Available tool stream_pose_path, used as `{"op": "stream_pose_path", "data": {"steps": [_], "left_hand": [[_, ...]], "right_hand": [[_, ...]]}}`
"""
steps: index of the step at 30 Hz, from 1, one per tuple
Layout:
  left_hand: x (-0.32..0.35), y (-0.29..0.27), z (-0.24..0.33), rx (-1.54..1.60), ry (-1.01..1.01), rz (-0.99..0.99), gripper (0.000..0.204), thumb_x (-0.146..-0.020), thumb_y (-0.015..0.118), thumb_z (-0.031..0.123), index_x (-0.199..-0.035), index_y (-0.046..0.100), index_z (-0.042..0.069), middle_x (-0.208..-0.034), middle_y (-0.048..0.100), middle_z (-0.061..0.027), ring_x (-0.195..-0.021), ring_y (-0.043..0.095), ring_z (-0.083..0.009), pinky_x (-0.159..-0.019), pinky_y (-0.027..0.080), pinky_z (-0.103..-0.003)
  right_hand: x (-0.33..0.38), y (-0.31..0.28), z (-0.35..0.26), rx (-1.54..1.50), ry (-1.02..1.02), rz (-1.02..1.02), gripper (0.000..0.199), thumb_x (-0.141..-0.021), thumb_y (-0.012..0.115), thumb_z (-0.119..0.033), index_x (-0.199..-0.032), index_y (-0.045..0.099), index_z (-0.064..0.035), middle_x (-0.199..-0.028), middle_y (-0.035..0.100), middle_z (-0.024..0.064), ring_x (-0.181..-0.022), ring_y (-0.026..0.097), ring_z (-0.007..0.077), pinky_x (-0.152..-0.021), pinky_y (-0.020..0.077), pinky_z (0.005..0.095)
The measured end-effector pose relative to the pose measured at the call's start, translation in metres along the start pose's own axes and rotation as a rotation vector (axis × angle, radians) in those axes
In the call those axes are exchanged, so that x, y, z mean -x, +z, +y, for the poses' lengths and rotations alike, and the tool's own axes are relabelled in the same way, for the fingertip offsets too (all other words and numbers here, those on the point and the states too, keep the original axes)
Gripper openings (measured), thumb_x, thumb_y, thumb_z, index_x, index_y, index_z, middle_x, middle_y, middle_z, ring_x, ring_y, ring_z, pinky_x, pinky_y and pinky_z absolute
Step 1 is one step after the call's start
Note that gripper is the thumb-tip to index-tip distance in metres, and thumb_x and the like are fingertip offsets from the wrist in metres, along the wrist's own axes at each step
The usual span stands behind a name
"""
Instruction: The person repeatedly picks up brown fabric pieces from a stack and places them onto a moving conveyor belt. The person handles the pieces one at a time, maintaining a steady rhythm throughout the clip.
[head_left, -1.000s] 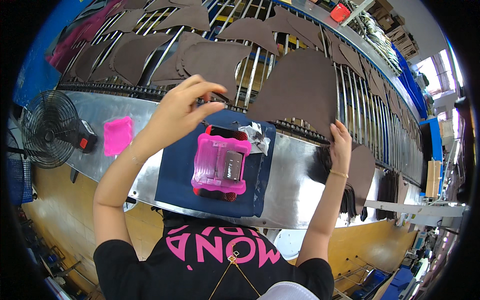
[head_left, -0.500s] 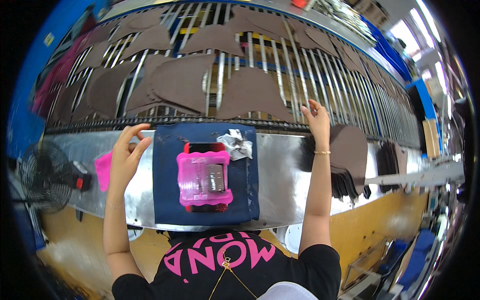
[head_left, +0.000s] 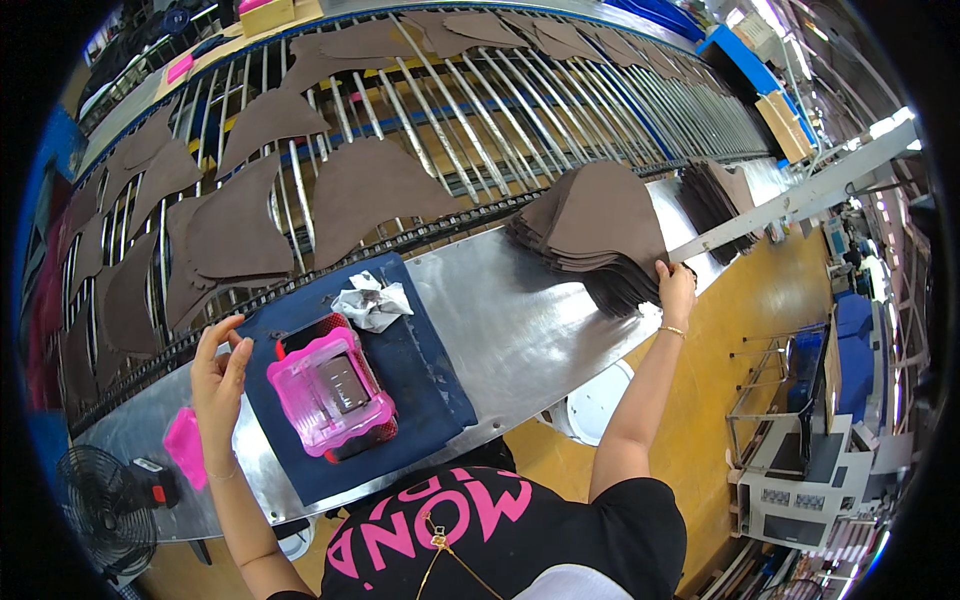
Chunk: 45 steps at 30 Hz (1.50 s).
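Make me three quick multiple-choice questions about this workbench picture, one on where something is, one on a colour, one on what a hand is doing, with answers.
1. Where does the crumpled white paper lie?
A. on the dark blue mat
B. on the roller rack
C. on the floor

2. What colour is the plastic tray on the mat?
A. green
B. pink
C. yellow

3. What is the right hand doing?
A. resting in the lap
B. holding the fan
C. touching the stack of brown cut pieces

Answers: 1 A, the crumpled white paper sits at the dark blue mat's far edge. 2 B, the plastic tray is bright pink. 3 C, the right hand reaches the stack of brown cut pieces.
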<state>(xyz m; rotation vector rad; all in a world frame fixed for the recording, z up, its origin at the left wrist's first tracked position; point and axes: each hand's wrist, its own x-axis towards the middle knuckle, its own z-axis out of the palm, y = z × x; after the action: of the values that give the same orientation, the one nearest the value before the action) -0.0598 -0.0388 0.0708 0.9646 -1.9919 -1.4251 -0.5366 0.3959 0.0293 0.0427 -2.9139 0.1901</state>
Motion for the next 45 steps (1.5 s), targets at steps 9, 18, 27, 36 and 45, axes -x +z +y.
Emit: {"op": "stream_pose_path", "data": {"steps": [9, 18, 27, 36, 45], "left_hand": [[0.014, -0.008, 0.006, -0.068, -0.002, 0.029, 0.027, -0.086, 0.064, 0.009, -0.113, 0.06, 0.006, -0.084, 0.049, 0.0016, -0.052, 0.037, -0.0005, -0.043, 0.028, -0.017], [0.015, -0.006, 0.008, -0.062, 0.017, 0.004, 0.026, -0.084, 0.065, 0.01, -0.109, 0.062, 0.006, -0.08, 0.052, 0.0008, -0.052, 0.041, -0.0029, -0.046, 0.033, -0.019], [0.015, -0.009, 0.013, -0.13, 0.049, -0.018, 0.026, -0.084, 0.066, 0.014, -0.109, 0.063, 0.007, -0.081, 0.054, -0.0019, -0.055, 0.043, -0.007, -0.051, 0.037, -0.022], [0.019, -0.014, 0.002, -0.158, 0.07, -0.008, 0.024, -0.085, 0.065, 0.018, -0.107, 0.064, 0.008, -0.082, 0.055, -0.002, -0.061, 0.046, -0.009, -0.055, 0.039, -0.023], [0.016, -0.008, 0.005, -0.186, 0.117, -0.035, 0.023, -0.085, 0.065, 0.019, -0.106, 0.064, 0.009, -0.08, 0.055, -0.002, -0.063, 0.046, -0.0103, -0.056, 0.039, -0.024]], "right_hand": [[0.001, -0.004, -0.016, 0.1, -0.054, 0.012, 0.047, -0.082, 0.065, -0.041, -0.108, 0.064, -0.0018, -0.107, 0.062, 0.0186, -0.102, 0.058, 0.0349, -0.086, 0.0473, 0.0439], [-0.046, 0.022, 0.028, -0.035, -0.138, -0.072, 0.058, -0.07, 0.072, -0.055, -0.085, 0.067, 0.0009, -0.08, 0.066, 0.0191, -0.081, 0.061, 0.0301, -0.074, 0.0484, 0.0394], [-0.078, 0.025, 0.037, -0.132, -0.196, -0.138, 0.055, -0.066, 0.08, -0.048, -0.075, 0.065, 0.004, -0.062, 0.06, 0.0077, -0.055, 0.054, 0.0171, -0.055, 0.0463, 0.0329], [-0.075, 0.025, 0.037, -0.013, -0.176, -0.158, 0.081, -0.063, 0.07, -0.07, -0.08, 0.067, 0.0088, -0.076, 0.066, 0.0198, -0.072, 0.064, 0.0302, -0.073, 0.049, 0.0408], [-0.069, 0.005, 0.019, -0.188, -0.03, -0.304, 0.062, -0.075, 0.074, -0.038, -0.113, 0.057, 0.0081, -0.083, 0.063, 0.0157, -0.055, 0.057, 0.0208, -0.047, 0.0459, 0.0345]]}}
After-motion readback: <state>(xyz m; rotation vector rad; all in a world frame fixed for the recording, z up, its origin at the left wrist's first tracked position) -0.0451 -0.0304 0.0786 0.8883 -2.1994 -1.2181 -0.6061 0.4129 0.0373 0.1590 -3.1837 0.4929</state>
